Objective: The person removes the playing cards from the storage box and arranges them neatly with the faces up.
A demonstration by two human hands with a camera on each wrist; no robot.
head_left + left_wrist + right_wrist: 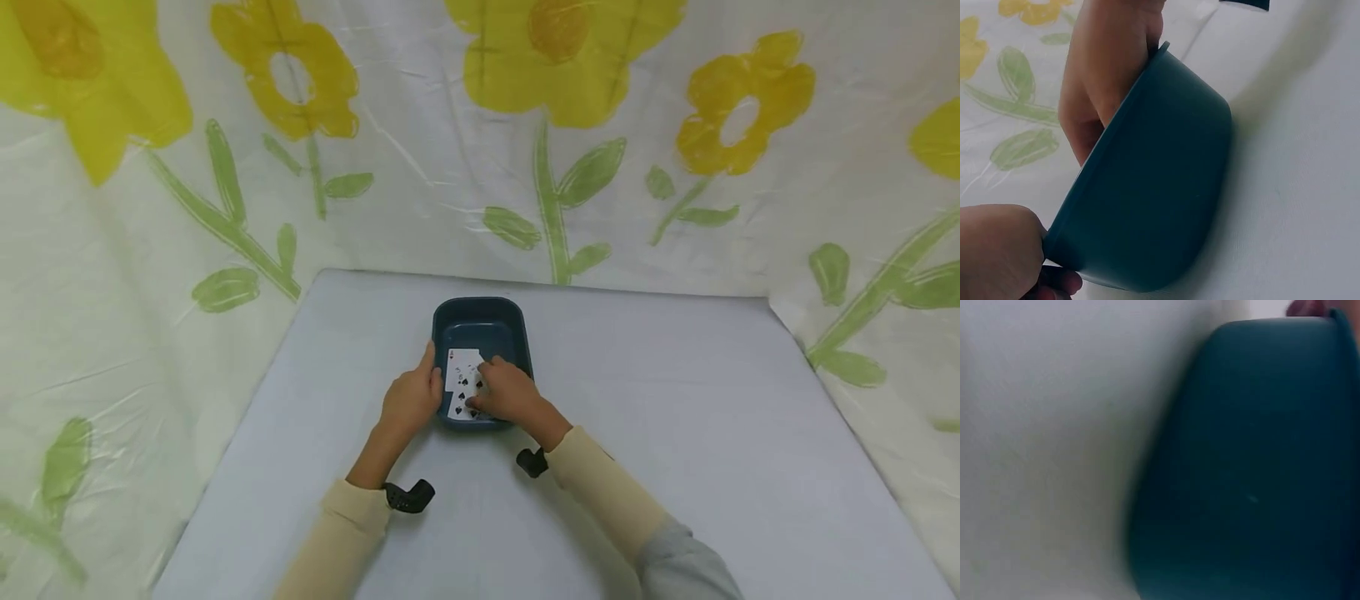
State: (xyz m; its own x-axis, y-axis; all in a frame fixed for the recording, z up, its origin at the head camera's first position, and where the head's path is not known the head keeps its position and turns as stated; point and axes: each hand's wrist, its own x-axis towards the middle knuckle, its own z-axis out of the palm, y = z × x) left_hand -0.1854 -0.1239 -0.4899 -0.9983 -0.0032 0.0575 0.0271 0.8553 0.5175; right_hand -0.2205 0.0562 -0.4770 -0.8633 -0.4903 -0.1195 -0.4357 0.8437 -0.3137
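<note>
A dark teal plastic tub [480, 310] with rounded corners is over the white table, near its far side. My left hand [411, 402] grips the tub's left rim; in the left wrist view its fingers curl at the edge, beside the teal wall [1154, 175]. Inside the tub, in its front half, lie several overlapping playing cards [459, 363], one with a red mark and others with black spades. From the right, my right hand [513, 393] reaches over the rim and pinches cards with bent fingers and thumb, partly hiding them. The tub's outer wall [1247, 462] fills much of the right wrist view.
The white table [675, 433] stretches out on both sides of the tub. Behind it hangs a pale sheet [420, 192] painted with yellow flowers and green leaves. Black wrist devices [409, 497] are worn at both cuffs.
</note>
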